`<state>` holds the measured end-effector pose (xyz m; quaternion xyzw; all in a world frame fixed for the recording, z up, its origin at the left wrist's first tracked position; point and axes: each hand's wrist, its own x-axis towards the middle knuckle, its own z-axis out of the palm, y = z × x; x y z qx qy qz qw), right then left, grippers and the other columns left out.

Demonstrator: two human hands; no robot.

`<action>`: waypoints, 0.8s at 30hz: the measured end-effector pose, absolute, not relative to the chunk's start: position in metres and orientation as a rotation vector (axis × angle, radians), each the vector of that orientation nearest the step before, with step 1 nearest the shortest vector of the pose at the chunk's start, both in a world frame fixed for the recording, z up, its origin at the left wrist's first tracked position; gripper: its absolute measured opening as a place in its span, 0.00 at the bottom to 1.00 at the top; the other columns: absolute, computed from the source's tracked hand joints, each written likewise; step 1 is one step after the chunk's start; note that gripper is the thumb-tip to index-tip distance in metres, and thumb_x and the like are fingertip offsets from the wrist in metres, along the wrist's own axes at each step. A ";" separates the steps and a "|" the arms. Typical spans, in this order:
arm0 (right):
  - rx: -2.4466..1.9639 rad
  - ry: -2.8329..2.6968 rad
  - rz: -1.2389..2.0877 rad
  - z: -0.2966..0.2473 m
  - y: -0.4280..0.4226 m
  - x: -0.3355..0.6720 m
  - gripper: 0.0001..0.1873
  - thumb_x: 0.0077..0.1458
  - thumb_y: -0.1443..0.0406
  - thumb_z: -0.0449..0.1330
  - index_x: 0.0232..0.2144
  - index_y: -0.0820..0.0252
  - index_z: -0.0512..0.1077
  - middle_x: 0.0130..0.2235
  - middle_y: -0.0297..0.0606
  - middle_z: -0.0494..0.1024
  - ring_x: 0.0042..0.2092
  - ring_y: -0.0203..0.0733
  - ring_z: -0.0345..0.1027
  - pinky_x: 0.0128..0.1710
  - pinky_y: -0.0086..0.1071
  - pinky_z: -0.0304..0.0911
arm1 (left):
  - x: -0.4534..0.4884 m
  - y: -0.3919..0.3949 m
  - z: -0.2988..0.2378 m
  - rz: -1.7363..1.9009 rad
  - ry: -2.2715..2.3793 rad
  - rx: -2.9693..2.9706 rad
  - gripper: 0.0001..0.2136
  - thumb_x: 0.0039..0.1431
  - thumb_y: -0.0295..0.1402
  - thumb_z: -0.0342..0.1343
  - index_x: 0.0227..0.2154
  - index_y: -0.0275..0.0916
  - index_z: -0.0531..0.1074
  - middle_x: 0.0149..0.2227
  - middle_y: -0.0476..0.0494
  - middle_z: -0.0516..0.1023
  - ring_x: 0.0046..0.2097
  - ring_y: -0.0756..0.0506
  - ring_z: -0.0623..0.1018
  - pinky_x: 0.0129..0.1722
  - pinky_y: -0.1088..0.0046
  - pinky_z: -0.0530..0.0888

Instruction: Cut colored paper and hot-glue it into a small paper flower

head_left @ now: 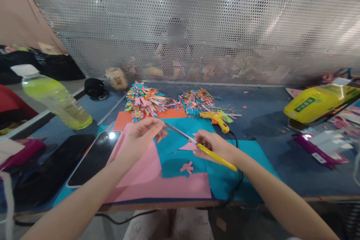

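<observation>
My right hand (209,145) grips a pair of scissors (218,156) with yellow handles, its blades reaching up and left. Close to the blade tips, my left hand (144,133) has thumb and fingers pinched together; whatever lies between them is too small to make out. Below both hands spread sheets of blue paper (174,163) and pink paper (146,180). A small pink paper piece with cut strips (187,167) rests on the blue sheet. Behind my left hand stands a pile of fringed, multicoloured paper flowers (144,99).
A yellow glue gun (216,118) with a black cord lies beyond my right hand, near a heap of paper scraps (197,99). At left are a phone (95,157) and a green drink bottle (56,99). A yellow bottle (312,103) and a purple power strip (317,152) are at right.
</observation>
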<state>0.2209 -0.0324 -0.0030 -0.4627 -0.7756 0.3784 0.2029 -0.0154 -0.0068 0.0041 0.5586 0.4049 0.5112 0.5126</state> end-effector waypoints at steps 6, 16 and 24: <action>-1.202 -2.146 1.161 -0.006 -0.032 0.220 0.18 0.48 0.51 0.56 0.30 0.59 0.58 0.25 0.28 0.60 0.24 0.30 0.53 0.20 0.25 0.48 | -0.013 -0.006 0.006 1.344 0.823 1.330 0.08 0.46 0.29 0.58 0.30 0.41 0.66 0.32 0.50 0.72 0.32 0.51 0.72 0.24 0.77 0.68; -1.064 -2.152 1.307 -0.009 -0.032 0.221 0.15 0.50 0.56 0.57 0.31 0.59 0.57 0.27 0.29 0.61 0.24 0.29 0.52 0.21 0.24 0.49 | -0.016 -0.006 0.002 1.213 0.623 1.318 0.21 0.47 0.30 0.59 0.46 0.43 0.64 0.35 0.44 0.78 0.39 0.45 0.76 0.31 0.72 0.73; -1.105 -2.220 1.238 -0.005 -0.034 0.220 0.16 0.50 0.54 0.56 0.31 0.59 0.58 0.26 0.29 0.61 0.24 0.29 0.53 0.20 0.25 0.48 | -0.015 -0.004 0.001 1.258 0.614 1.288 0.20 0.44 0.25 0.61 0.43 0.41 0.67 0.29 0.48 0.79 0.33 0.48 0.77 0.29 0.75 0.74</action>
